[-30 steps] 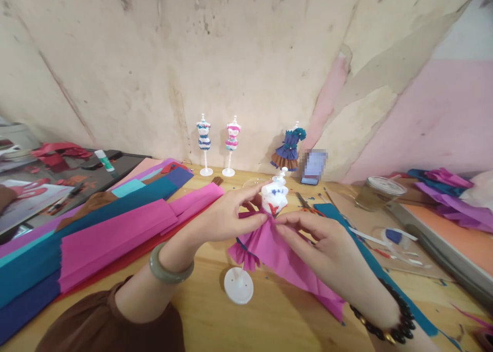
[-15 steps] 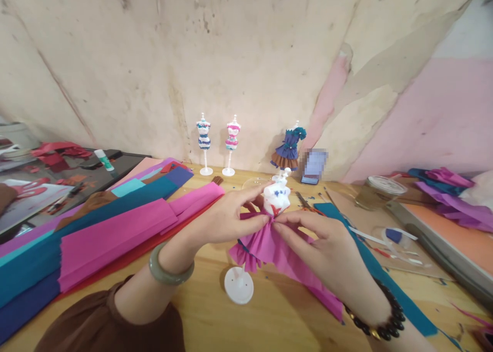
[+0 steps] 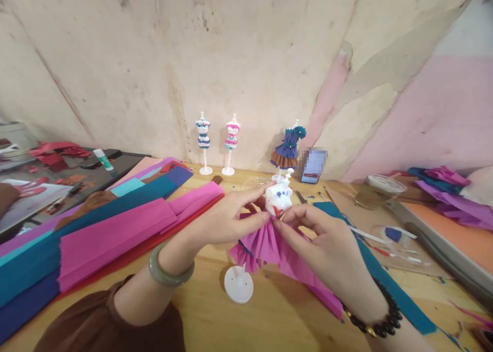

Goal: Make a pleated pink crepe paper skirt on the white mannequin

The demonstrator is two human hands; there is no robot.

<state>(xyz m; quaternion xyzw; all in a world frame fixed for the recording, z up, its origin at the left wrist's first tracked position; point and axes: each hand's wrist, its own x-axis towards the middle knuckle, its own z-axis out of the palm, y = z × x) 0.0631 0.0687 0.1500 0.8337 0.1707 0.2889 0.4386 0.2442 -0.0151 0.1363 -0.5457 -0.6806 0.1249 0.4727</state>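
Observation:
A small white dress form (image 3: 279, 198) with blue and red marks tilts between my hands, its round white base (image 3: 239, 284) toward me. Magenta crepe paper (image 3: 265, 241) hangs in pleats from its waist, and a loose length of it trails down to the right under my right hand. My left hand (image 3: 234, 213) is closed around the form, with the thumb pressing the top of the pleats. The thumb and forefinger of my right hand (image 3: 314, 234) pinch the crepe paper at the waist. My left fingertips behind the form are hidden.
Folded crepe paper strips (image 3: 119, 234) lie at left beside a glue stick (image 3: 103, 160). Two bare dress forms (image 3: 203, 136) and a dressed one (image 3: 289, 144) stand by the wall near a phone (image 3: 314, 164). A lidded plastic cup (image 3: 379, 191) and a teal strip (image 3: 400, 295) are at right.
The dress form's top has shifted slightly right. My right fingers have curled a little more at the waist, and the pleats there look more spread.

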